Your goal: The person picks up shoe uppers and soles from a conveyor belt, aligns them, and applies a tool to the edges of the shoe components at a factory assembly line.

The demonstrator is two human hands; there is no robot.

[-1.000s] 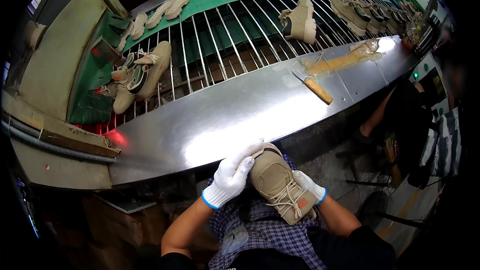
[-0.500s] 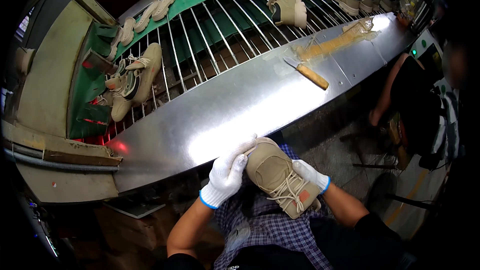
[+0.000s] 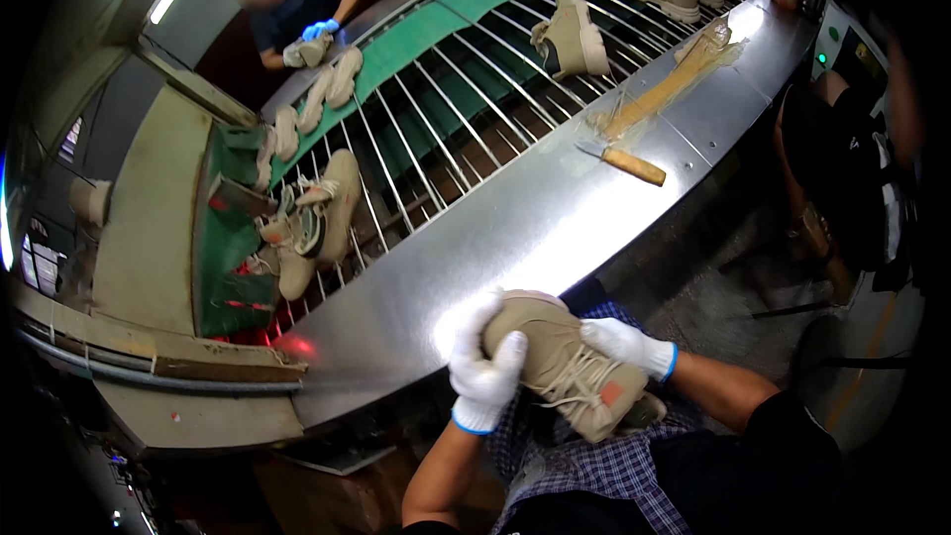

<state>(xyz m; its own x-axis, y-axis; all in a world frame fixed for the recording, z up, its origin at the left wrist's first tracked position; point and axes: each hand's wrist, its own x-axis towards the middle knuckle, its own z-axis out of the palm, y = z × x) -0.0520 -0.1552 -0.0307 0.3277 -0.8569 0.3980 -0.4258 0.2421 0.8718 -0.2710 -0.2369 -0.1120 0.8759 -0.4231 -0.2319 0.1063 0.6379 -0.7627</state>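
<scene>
A beige lace-up shoe upper (image 3: 555,352) with an orange tab is held in front of my body, just off the near edge of the metal ledge. My left hand (image 3: 483,362), in a white knitted glove with a blue cuff, wraps round the toe end, thumb on top. My right hand (image 3: 626,347), gloved the same way, grips the shoe's other side near the laces. The underside of the shoe is hidden. On the ledge beyond lies a knife (image 3: 630,164) with a wooden handle, apart from both hands.
Past the metal ledge (image 3: 396,287) runs a conveyor of metal rods (image 3: 446,134) carrying shoes (image 3: 339,203) at left, one boot (image 3: 572,38) mid-way and several at far right. Pale soles (image 3: 315,99) lie on the green strip. Brown tape (image 3: 659,99) covers part of the ledge. People work across and at right.
The view has swung left and up, so more of the workers across the conveyor shows. Both hands still hold the shoe; the left thumb has shifted on its toe.
</scene>
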